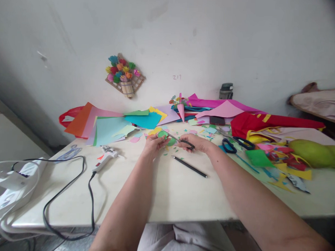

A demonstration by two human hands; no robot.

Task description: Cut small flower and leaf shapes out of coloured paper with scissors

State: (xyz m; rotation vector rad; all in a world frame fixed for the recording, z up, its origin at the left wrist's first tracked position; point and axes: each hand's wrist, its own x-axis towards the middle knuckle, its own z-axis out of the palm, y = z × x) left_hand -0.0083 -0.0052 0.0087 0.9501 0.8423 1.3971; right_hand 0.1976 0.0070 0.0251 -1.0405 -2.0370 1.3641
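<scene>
My left hand (153,142) pinches a small green paper piece (167,138) over the white table (165,191). My right hand (196,143) is closed round the black handles of small scissors (176,138), whose blades point left into the green paper. A black pencil (189,166) lies on the table just in front of my right hand. Small paper scraps are scattered around both hands.
Coloured paper sheets (112,125) are spread at the back left and right. A glue gun (104,160) with a black cord lies at the left by a white power strip (16,177). Blue-handled scissors (236,144) and a green fruit (316,152) sit at the right.
</scene>
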